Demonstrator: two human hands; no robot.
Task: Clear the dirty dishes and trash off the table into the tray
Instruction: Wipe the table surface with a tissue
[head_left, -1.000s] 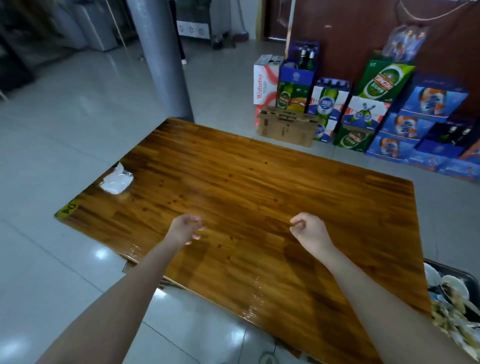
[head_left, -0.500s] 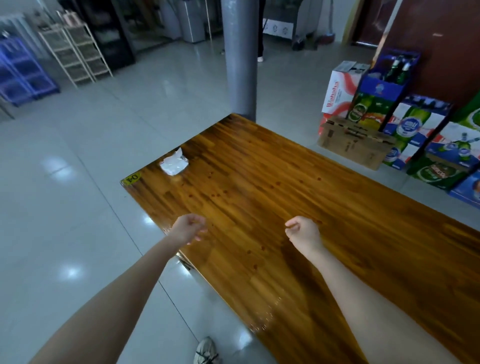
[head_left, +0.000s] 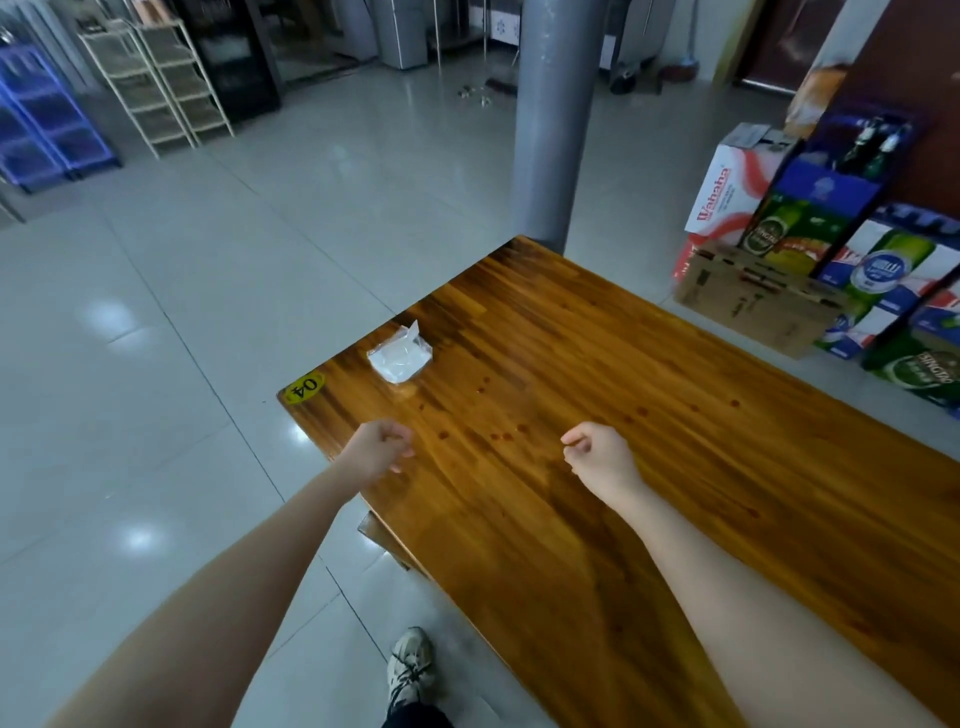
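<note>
**Head view.** Table (head_left: 649, 395) with 1 item of trash in view: a crumpled white wrapper (head_left: 400, 357), lying near the far left corner, just beside the yellow "04" sticker (head_left: 304, 387) and close to the left edge. No dishes show on the visible part of the top. Small red spots (head_left: 500, 435) dot the wood between the wrapper and the hands. The tray is out of view. The left hand (head_left: 376, 449) hovers over the left edge, nearer the wrapper. The right hand (head_left: 600, 458) hovers over the middle of the top. Both are loosely clenched and hold nothing.

**Step in hand, as judged:** reach for the wrapper, probably the only pick-up at this end. The left hand is the better choice, since its path is short and unobstructed. Uncurl the fingers before arrival, come down from above, and pinch the raised fold with thumb and 2 fingers rather than sweeping it. The piece looks light and thin, and a sideways push could slide it off the nearby edge onto the floor. Grip firmly enough that it cannot slip free during the carry to the tray.
</note>
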